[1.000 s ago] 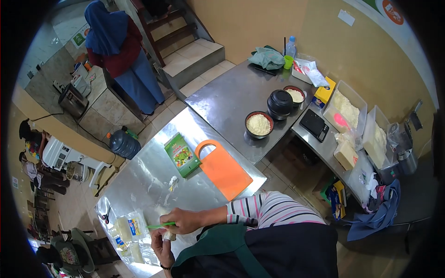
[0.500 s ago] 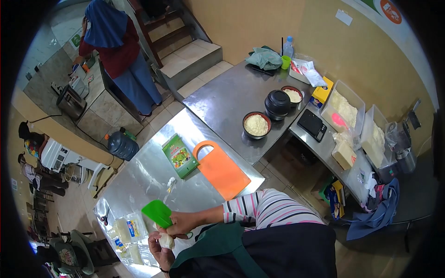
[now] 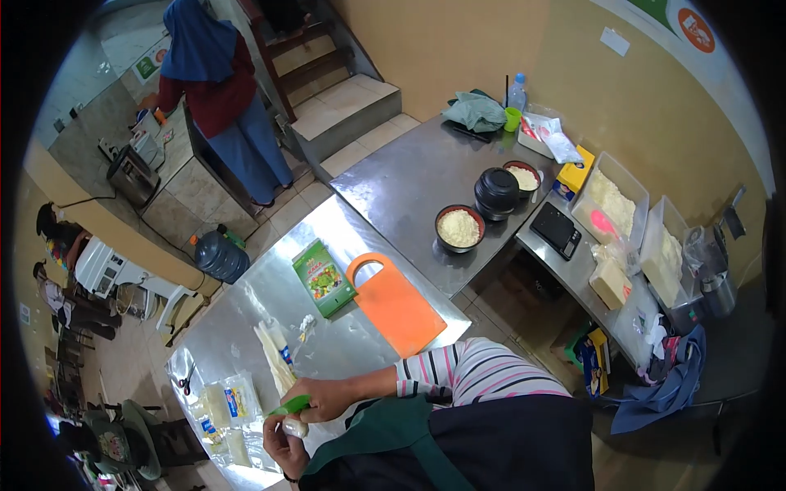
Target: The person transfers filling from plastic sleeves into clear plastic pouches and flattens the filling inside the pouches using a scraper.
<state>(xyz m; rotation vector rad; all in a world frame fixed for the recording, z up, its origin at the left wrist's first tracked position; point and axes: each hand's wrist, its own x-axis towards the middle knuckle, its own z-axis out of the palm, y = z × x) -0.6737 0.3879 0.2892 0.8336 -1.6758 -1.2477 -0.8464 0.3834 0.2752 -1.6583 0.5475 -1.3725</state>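
My right hand [image 3: 321, 398], coming from a striped sleeve, is closed around a bright green scraper [image 3: 291, 405], seen nearly edge-on. Just below it, my left hand [image 3: 282, 446] grips a whitish lump [image 3: 295, 427], and the scraper is right at the lump's upper side. Past the hands, a long pale packet [image 3: 276, 358] with a blue-and-yellow label stretches over the steel table [image 3: 246, 327]. Clear packages [image 3: 237, 399] with similar labels lie to the left. An orange cutting board [image 3: 399, 309] and a green printed box [image 3: 323, 278] are farther up the table.
On the adjoining table stand a bowl of pale grated food [image 3: 459, 227] and stacked black bowls [image 3: 496, 194]. A black scale [image 3: 556, 230] and plastic tubs [image 3: 610, 200] sit on the right counter. Scissors [image 3: 187, 380] lie near the left edge. A person [image 3: 213, 82] stands beyond.
The green scraper has turned from broadside to nearly edge-on and dropped toward the lump. The pale packet now shows beyond my hands. The far person's arm has lowered.
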